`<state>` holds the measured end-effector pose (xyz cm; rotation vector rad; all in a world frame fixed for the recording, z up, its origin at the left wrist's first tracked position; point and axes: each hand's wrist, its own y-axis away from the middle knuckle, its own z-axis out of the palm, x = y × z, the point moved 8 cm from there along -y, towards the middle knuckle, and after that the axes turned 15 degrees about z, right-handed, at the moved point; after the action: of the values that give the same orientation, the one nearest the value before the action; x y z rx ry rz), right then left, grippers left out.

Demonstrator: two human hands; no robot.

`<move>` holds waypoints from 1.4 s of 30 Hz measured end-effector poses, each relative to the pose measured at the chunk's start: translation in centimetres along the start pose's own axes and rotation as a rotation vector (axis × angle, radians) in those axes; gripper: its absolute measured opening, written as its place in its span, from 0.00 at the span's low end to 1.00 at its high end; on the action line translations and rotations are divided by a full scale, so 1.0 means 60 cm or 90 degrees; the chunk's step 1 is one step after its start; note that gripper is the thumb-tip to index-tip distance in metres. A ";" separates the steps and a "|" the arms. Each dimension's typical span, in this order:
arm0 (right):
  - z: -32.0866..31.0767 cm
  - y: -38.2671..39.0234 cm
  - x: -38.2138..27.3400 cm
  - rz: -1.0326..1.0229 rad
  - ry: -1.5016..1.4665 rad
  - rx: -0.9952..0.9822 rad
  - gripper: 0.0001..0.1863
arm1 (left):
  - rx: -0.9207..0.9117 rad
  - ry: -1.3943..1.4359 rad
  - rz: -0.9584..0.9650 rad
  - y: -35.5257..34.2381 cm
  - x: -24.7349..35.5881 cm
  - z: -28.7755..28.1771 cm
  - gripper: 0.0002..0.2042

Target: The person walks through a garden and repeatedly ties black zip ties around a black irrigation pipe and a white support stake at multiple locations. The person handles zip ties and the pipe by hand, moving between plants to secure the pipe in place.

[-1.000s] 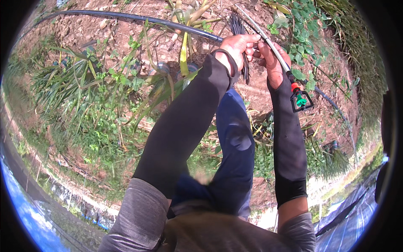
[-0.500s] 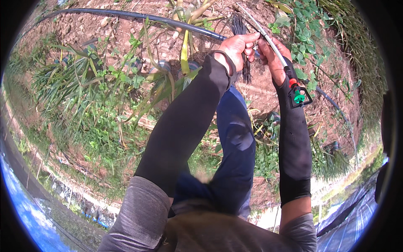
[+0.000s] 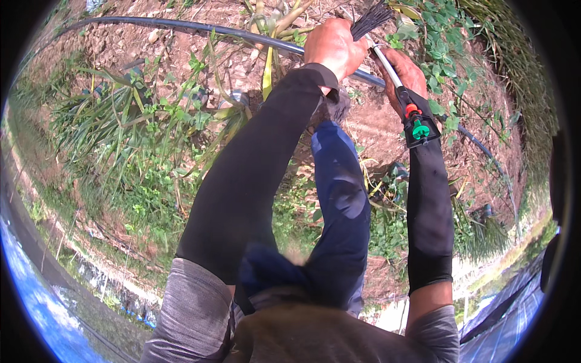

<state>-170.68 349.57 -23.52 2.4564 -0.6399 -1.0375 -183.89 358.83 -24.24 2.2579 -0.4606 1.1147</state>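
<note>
My left hand point(image 3: 334, 49) is closed round a bundle of thin black strips that look like cable ties point(image 3: 371, 20), which fan out past the fingers to the upper right. Close beside it, my right hand point(image 3: 407, 75) grips a pale, thin tube point(image 3: 388, 65). At the tube's lower end, over my right wrist, hangs a small sprinkler head point(image 3: 420, 129) with a red collar, a green centre and a black frame. The fingertips of both hands nearly meet at the tube, and some are hidden. A black hose point(image 3: 242, 31) passes behind both hands.
Leafy plants point(image 3: 127, 115) with long blades grow on the left, and low green vines point(image 3: 439, 51) on the right. Stony reddish soil point(image 3: 151, 42) lies around the hose. My leg in blue trousers point(image 3: 340, 193) stands below the hands.
My left hand has moved up and turned, so the black bundle swings from hanging down to pointing up and right. The sprinkler head has shifted slightly left and up.
</note>
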 end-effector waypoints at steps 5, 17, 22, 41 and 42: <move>-0.026 -0.019 -0.007 -0.126 0.140 0.059 0.13 | -0.056 -0.175 0.155 -0.034 0.067 0.000 0.13; 0.033 0.049 0.078 0.368 -0.932 -0.097 0.13 | 0.009 0.605 -0.290 0.040 -0.008 0.056 0.15; 0.029 0.038 0.059 0.337 -0.990 -0.056 0.11 | 0.125 0.791 -0.372 0.082 -0.022 0.080 0.15; -0.006 -0.008 0.037 0.249 -0.739 -0.051 0.12 | 0.245 1.167 -0.482 0.084 -0.010 0.153 0.10; -0.006 -0.008 0.039 0.249 -0.722 -0.046 0.12 | 0.236 1.139 -0.475 0.082 -0.014 0.154 0.10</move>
<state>-168.83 348.74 -24.82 1.3796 -1.2803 -2.1548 -181.38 349.21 -27.72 0.6670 1.2115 2.1522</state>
